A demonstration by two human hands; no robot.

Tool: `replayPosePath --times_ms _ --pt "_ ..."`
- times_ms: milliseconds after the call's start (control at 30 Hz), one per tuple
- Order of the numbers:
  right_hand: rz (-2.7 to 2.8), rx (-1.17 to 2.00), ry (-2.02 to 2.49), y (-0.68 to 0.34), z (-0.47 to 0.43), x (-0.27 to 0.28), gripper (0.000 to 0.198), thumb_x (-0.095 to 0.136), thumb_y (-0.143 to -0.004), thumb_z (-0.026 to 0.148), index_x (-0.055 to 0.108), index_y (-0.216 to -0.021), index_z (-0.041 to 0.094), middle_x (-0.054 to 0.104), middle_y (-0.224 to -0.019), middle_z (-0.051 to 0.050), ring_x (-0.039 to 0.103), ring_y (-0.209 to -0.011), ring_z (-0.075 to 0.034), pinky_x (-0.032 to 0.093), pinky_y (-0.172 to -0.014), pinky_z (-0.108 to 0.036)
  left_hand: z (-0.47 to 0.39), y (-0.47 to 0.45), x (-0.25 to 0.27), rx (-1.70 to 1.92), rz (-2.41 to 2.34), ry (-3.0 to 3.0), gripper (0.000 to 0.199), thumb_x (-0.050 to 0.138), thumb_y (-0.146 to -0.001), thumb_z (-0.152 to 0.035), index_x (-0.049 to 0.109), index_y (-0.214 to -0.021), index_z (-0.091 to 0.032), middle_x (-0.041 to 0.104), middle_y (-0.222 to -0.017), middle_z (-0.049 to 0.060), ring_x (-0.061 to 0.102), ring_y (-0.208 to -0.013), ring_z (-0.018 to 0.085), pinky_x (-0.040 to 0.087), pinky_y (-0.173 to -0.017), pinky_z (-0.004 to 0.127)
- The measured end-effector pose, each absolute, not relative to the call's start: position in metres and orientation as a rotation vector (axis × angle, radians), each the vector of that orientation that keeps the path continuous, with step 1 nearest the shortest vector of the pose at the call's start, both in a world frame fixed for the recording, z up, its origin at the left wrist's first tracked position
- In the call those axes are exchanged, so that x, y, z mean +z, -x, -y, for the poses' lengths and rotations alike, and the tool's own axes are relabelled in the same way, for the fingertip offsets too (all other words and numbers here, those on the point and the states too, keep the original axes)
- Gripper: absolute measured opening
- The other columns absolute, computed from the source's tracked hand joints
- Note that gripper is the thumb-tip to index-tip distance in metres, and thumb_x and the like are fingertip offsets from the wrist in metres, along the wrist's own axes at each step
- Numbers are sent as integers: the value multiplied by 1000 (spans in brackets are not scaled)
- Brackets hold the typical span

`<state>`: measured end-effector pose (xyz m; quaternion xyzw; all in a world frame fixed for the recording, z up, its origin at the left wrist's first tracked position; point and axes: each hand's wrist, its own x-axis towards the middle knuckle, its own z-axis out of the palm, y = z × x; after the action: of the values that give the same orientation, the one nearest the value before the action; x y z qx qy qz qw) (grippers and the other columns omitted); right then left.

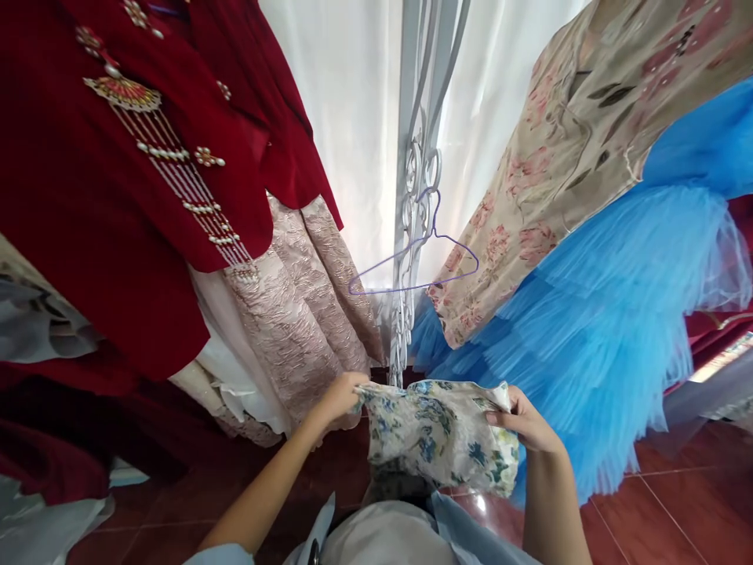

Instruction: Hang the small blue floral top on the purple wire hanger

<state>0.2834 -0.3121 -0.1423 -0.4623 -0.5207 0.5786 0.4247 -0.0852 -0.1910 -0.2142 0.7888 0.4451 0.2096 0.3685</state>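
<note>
A white garment with blue and green flowers (pixel 435 431) is stretched between my two hands, in front of my body. My left hand (pixel 348 394) is closed on its upper left corner. At its upper right corner, my right hand (pixel 521 421) grips the cloth between thumb and fingers. The garment's lower part hangs down, and what kind of garment it is I cannot tell. Beyond it, a thin purple hanger (pixel 412 267) hangs by its hook on a white metal stand (pixel 415 173), with no clothing on it.
To the left hang a dark red beaded jacket (pixel 235 133) and a pale pink textured skirt (pixel 294 306). On the right are a beige floral dress (pixel 529 173) and a blue tulle dress (pixel 576 314). White curtains (pixel 341 94) hang behind; red tiles (pixel 676 479) cover the floor.
</note>
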Motion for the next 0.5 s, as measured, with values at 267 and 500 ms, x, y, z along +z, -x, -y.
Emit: replayPosePath --times_ms 267,500 --pt "1073 1415 1223 -289 306 -156 27 86 -64 34 75 -81 16 70 -69 -3 64 -65 -20 52 -67 -29 142 113 -108 981 -592 -1515 18 65 -65 -26 61 -80 -16 58 -82 3 55 -81 19 45 -77 29" --pt "991 1113 1281 -303 295 -171 24 82 -66 35 75 -81 18 71 -75 -4 62 -71 -20 49 -70 -29 126 40 -50 983 -375 -1292 22 75 -73 -26 67 -91 -17 66 -120 11 64 -112 27 50 -96 37"
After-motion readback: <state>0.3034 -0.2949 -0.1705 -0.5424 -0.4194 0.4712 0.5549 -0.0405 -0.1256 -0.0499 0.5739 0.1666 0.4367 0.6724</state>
